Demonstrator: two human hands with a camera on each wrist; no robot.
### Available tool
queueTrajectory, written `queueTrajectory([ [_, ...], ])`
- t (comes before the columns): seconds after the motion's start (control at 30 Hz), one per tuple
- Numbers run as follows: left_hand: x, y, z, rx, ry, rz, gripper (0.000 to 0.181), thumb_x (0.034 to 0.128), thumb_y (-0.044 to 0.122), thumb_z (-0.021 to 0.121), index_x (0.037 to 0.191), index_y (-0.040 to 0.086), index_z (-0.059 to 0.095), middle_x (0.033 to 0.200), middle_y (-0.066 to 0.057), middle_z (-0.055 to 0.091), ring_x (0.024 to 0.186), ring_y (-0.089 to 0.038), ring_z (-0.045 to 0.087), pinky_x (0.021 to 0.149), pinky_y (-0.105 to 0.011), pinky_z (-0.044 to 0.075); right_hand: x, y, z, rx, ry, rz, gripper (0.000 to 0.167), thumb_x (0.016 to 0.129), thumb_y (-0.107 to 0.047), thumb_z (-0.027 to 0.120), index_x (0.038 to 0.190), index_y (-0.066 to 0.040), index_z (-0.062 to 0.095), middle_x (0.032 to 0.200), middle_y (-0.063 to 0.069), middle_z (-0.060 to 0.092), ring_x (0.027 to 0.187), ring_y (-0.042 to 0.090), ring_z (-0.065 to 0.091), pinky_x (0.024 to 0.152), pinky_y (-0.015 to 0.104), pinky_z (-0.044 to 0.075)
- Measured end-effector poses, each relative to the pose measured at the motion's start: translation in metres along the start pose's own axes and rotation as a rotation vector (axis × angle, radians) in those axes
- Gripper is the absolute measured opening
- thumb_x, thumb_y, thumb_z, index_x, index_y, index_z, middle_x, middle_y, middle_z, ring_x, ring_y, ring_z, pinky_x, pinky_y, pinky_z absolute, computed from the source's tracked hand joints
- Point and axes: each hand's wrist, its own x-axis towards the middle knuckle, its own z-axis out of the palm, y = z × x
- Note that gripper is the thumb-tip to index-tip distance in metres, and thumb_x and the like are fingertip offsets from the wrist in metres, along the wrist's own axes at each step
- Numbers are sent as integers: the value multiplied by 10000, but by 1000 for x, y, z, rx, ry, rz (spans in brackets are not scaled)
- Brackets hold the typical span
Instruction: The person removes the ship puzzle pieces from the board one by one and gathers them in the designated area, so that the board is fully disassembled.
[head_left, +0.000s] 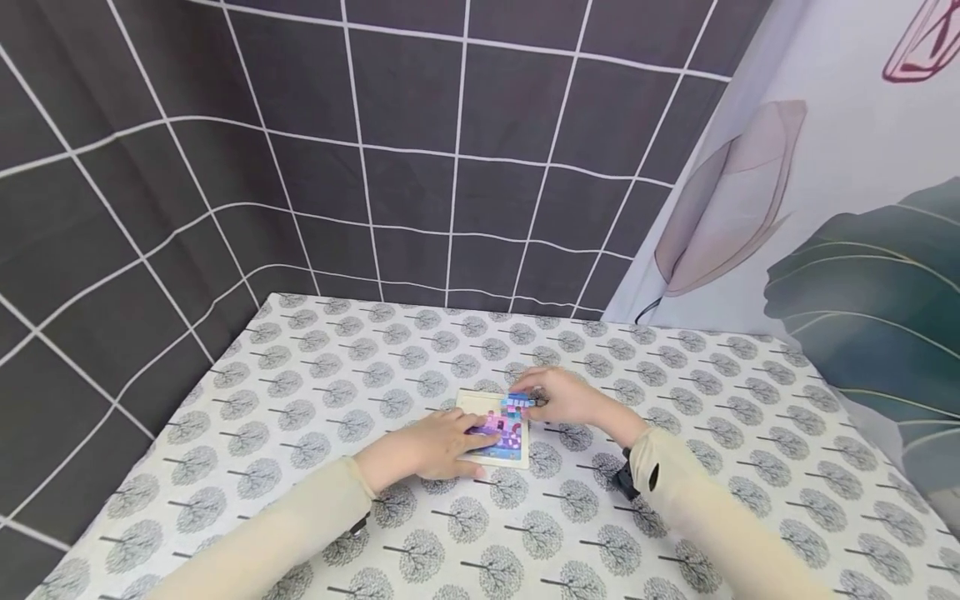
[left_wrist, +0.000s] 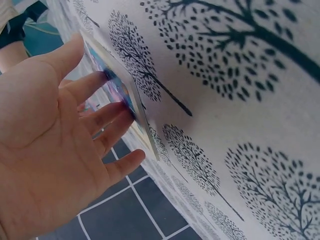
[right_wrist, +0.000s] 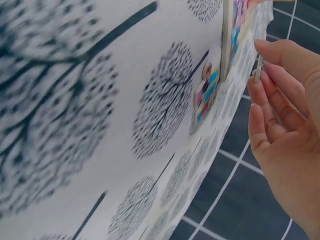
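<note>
Your right hand (head_left: 566,397) pinches a small puzzle piece (right_wrist: 258,70); from this grip, the puzzle board (head_left: 525,450) lies just to the left, its far right corner nearest. Your left hand (head_left: 442,444) touches the board with fingers apart. A second, loose piece (right_wrist: 205,95) lies beside the board, on the worktop (head_left: 585,558).

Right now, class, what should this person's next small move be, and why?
Probably to lower the pinched puzzle piece into the puzzle tray: the right hand holds it by the tray's far right corner, a pale, uncovered area shows toward the far left, and the left hand has its fingers on the picture, which should help steady it.
</note>
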Motion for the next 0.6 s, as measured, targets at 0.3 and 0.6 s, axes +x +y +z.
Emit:
queueTrajectory([
  [0.3,-3,1,-4,-20,10,6,573,925,516,440,1448,301,343,1510,-63,297,1345,-268,319,1135,-424,250,-21,13,-5,21,48,33,388,762,-137,735,1128,-38,654,1074,47,653,975,217,603,892,428,494],
  [0.6,-3,0,-2,-53,32,19,553,928,500,448,1431,281,382,1495,-77,319,1301,-258,363,1108,-431,301,-38,21,-11,14,39,33,387,787,-124,710,1156,-30,640,1087,67,643,983,241,609,881,424,513],
])
